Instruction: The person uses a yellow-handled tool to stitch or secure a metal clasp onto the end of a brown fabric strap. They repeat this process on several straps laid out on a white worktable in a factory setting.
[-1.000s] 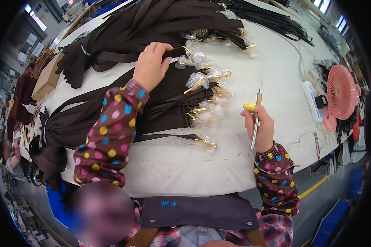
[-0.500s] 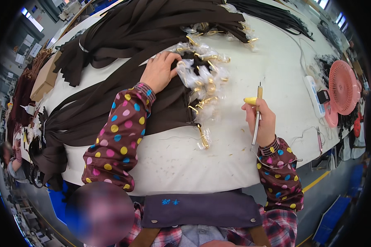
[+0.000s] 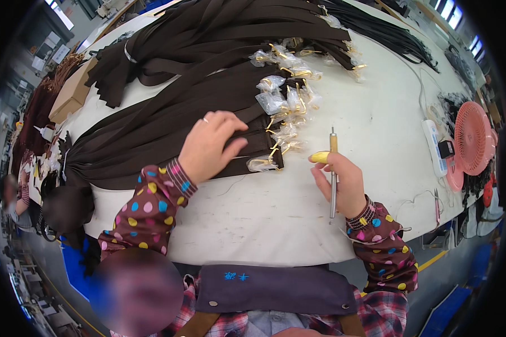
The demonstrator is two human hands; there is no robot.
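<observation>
My left hand (image 3: 211,145) is over a bundle of long dark brown fabric strips (image 3: 152,121), near their right ends. Its fingers are curved and apart, with nothing in them. Gold metal fittings wrapped in clear plastic (image 3: 287,106) line the strip ends just beyond my fingertips. In my right hand (image 3: 346,182) is a slim pen-shaped tool (image 3: 333,194) with a silver barrel and brass-coloured upper part, its tip upward. A yellow cover (image 3: 319,157) sits on a finger of that hand. The tool is apart from the strips.
A second dark brown bundle (image 3: 208,39) lies farther back on the white table (image 3: 371,123), with thin black cords (image 3: 382,33) at the far right. A cardboard box (image 3: 72,92) stands at left. A white power strip (image 3: 434,147) and pink fan (image 3: 473,137) are at right.
My left hand has come off the plastic-wrapped fittings and moved nearer to me. My right hand has shifted left with the pen-shaped tool, now more upright. The nearest fitting now lies closer to the bundle.
</observation>
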